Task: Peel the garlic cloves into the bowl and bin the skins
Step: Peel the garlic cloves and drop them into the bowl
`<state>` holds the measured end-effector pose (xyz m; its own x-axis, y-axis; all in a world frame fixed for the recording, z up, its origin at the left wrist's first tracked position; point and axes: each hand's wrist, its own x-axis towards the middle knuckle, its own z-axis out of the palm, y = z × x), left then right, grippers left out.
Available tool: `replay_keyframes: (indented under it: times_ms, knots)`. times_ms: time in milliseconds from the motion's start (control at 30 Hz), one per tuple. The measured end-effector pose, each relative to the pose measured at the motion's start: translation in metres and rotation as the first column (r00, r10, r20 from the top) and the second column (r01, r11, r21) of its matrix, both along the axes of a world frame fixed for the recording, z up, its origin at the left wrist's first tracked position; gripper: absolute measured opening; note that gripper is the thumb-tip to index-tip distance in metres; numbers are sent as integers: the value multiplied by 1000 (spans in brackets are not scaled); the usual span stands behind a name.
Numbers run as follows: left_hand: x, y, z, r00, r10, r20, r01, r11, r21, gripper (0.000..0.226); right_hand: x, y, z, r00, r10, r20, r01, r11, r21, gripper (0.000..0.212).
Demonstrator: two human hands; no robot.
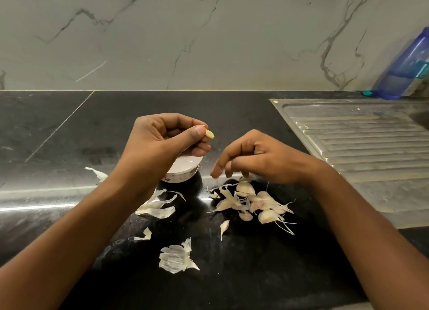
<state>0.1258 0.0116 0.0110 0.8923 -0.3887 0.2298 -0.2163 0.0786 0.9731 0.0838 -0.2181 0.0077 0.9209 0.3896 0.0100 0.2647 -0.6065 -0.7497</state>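
Observation:
My left hand (162, 142) pinches a peeled yellowish garlic clove (210, 134) between thumb and forefinger, just above the small white bowl (183, 169). That hand hides most of the bowl. My right hand (255, 158) hovers with its fingers curled downward over a pile of unpeeled garlic cloves (255, 200). A thin wisp of garlic skin (217, 182) hangs from its pinched fingertips. Loose skins (176, 256) lie scattered on the black counter (69, 135) in front of the bowl.
A steel sink drainboard (359, 142) fills the right side of the counter. A blue plastic bottle (408, 65) leans against the marble wall at the far right, with a small teal cap (367, 92) beside it. More skins (157, 207) lie by my left forearm.

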Motion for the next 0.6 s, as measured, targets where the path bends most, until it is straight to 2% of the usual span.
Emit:
replay_keyframes:
  times_ms: [200,300,467,600]
  knots:
    - [1,0,-4,996,2,85,-8,998,66,13,-2,-7,7,995,-68,67,55,981,184,14]
    - [2,1,-4,995,-8,100,1,998,69,14,-2,-7,7,993,-98,59,81,966,246,25]
    - [2,0,-5,993,-9,114,2,998,63,13,-1,-3,7,989,-133,56,107,937,331,27]
    - [1,0,-6,989,-26,147,15,997,75,13,0,0,5,994,-100,31,82,927,365,31]
